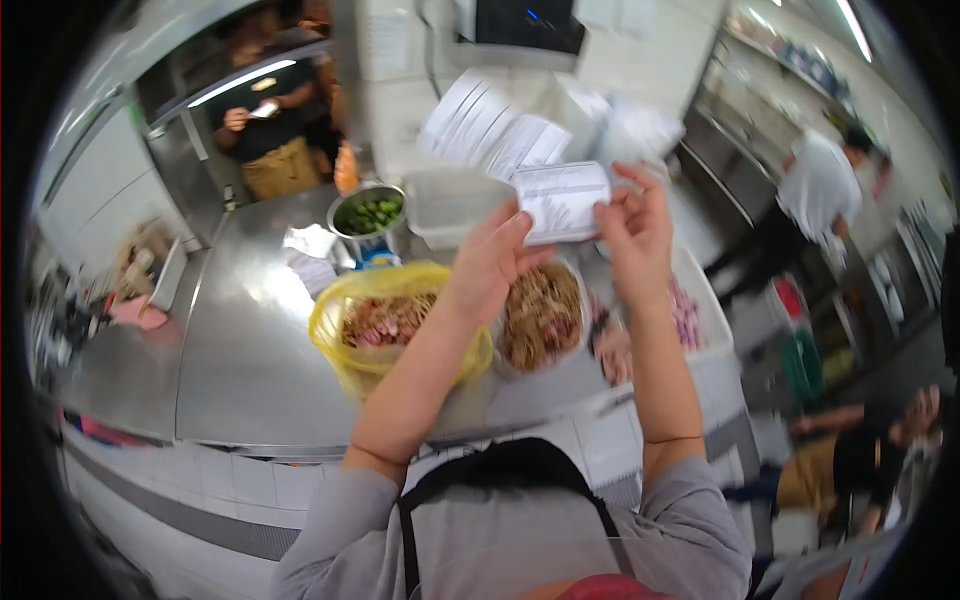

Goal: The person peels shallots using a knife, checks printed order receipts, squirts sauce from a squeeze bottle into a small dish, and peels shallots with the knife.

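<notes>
Between my two hands I hold a white printed paper slip (562, 200) above the counter. My left hand (492, 258) pinches its lower left side, and my right hand (636, 222) grips the right edge with thumb and fingers. Below my left forearm sits a yellow plastic-lined container (325, 325) of noodles with pink pieces. A clear tub of noodles (545, 318) stands between my forearms. Beyond the slip, more printed slips (470, 125) hang in a strip under a dark screen (525, 25).
A metal pot of green vegetables (368, 215) stands beside a white bin (450, 200) on the steel counter (250, 370). At right, a white tray (712, 330) holds pink pieces. Several people are around, one beyond the pass (275, 130), others (815, 195) at right.
</notes>
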### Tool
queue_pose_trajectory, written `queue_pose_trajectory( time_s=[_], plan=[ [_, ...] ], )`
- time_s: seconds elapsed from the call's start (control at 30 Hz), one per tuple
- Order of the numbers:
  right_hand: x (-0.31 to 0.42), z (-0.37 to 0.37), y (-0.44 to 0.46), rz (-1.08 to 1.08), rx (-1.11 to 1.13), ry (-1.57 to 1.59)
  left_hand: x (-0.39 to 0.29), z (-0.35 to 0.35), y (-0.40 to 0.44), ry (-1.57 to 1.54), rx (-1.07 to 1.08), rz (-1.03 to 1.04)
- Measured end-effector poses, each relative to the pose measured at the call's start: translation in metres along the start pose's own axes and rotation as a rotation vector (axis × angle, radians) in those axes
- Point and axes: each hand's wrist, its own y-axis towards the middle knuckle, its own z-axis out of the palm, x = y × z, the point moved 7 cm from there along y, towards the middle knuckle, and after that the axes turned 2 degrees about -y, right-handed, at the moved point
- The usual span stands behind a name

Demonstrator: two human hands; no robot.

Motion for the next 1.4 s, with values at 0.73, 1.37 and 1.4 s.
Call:
queue_pose_trajectory(
  time_s=[0.73,1.37,1.4],
  plan=[
    [0.052,-0.079,-0.353,0.516,-1.041,0.337,0.250,0.000,-0.212,0.472,0.762,-1.016],
    [0.157,-0.044,-0.569,0.962,-1.333,-0.279,0.384,0.046,-0.226,-0.159,0.100,-1.010],
    [0.168,-0.045,-0.579,0.992,-1.330,-0.290,0.389,0.042,-0.228,-0.174,0.137,-1.020]
  ],
)
